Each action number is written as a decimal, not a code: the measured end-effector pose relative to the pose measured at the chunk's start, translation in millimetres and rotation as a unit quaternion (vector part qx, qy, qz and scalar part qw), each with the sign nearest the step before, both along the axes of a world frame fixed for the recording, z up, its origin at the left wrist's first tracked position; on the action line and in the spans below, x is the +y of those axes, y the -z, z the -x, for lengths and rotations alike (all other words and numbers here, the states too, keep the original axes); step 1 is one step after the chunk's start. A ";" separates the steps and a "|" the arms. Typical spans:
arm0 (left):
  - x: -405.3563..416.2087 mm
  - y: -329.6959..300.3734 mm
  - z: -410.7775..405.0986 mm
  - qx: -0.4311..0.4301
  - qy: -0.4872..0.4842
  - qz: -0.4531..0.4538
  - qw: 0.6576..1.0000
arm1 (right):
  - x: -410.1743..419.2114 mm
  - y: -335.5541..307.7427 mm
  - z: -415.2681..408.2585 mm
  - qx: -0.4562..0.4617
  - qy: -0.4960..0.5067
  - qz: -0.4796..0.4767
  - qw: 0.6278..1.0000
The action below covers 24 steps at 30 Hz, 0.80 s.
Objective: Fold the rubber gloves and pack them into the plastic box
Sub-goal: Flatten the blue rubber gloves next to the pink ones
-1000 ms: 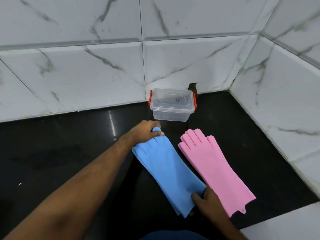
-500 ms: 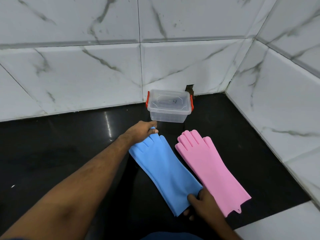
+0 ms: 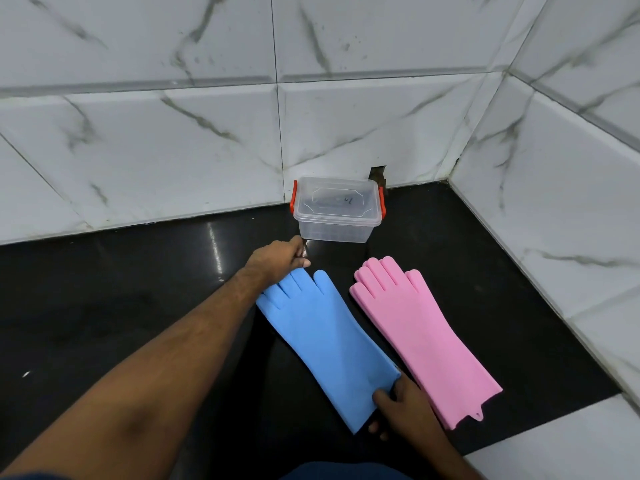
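Observation:
A blue rubber glove (image 3: pixel 329 341) lies flat on the black counter, fingers pointing toward the wall. My left hand (image 3: pixel 280 256) is curled over its fingertips, which are hidden beneath it. My right hand (image 3: pixel 398 407) pinches the near cuff corner, thumb on top. To its right a pink rubber glove (image 3: pixel 422 341) lies flat and untouched, apart from the blue one. The clear plastic box (image 3: pixel 337 216), with its lid on and red side latches, stands against the back wall just beyond my left hand.
The black counter (image 3: pixel 121 306) is bounded by white marble-tiled walls at the back and at the right (image 3: pixel 571 220). A small hole in the tile (image 3: pixel 377 173) sits behind the box. A white ledge (image 3: pixel 571 445) borders the counter at the near right.
My left hand has slid a little farther up toward the box, and the blue fingertip seen in its grip earlier is now covered. The blue glove lies straighter. My right hand stays on the cuff.

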State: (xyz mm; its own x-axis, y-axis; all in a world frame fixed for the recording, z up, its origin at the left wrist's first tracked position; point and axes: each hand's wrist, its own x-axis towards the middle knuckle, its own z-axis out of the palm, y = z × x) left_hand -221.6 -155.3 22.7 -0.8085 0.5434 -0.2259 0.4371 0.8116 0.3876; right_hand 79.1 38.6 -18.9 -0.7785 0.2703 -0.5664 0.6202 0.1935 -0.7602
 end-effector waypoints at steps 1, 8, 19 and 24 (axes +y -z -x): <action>0.7 1.6 -1.7 0.044 -0.001 0.021 0.999 | 1.1 1.1 -0.7 0.000 -0.002 -0.003 1.000; 16.6 12.9 -11.6 0.085 0.001 0.020 0.996 | 8.3 2.6 -1.1 0.010 0.001 -0.026 1.000; 52.8 26.1 -81.0 0.225 0.111 -0.135 0.959 | 13.3 -20.8 -4.7 0.055 -0.068 -0.338 0.937; 60.8 36.8 -109.6 0.205 0.091 -0.194 0.955 | 16.4 -22.9 19.0 0.117 -0.220 -0.386 0.888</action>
State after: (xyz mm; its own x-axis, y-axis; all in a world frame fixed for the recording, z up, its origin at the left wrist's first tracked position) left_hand -111.9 -94.5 -14.0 -0.6705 0.6619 0.3352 0.7364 0.5384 0.4098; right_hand 60.1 55.0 4.0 -0.9769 0.1490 -0.1531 0.1985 0.8977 -0.3933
